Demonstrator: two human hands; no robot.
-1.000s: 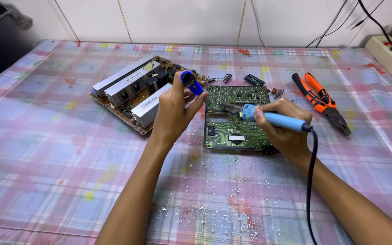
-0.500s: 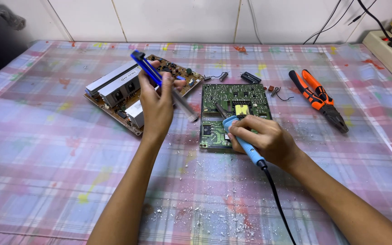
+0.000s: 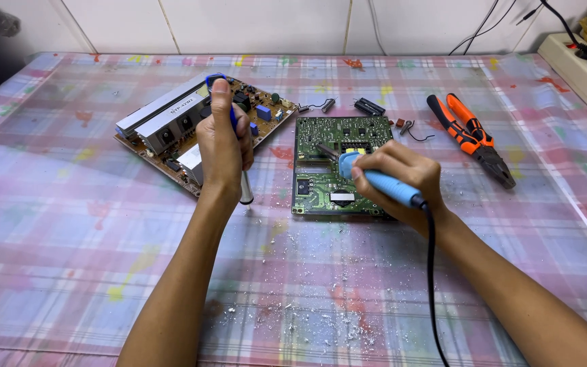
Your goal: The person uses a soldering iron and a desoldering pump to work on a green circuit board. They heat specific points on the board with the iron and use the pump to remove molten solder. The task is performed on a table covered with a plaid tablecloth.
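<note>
Plaid tablecloth (image 3: 69,224): left hand (image 3: 222,149) clenches slim metal pump (image 3: 244,187), right hand (image 3: 395,177) grips blue iron (image 3: 382,183) over green board (image 3: 327,170).

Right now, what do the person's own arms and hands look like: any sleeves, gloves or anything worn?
Both arms are bare from the bottom edge of the picture to the fingers: no sleeves, no gloves. The left hand and the right hand show no ring, watch or band on the parts in view. Nails are short and unpainted where they show.
</note>
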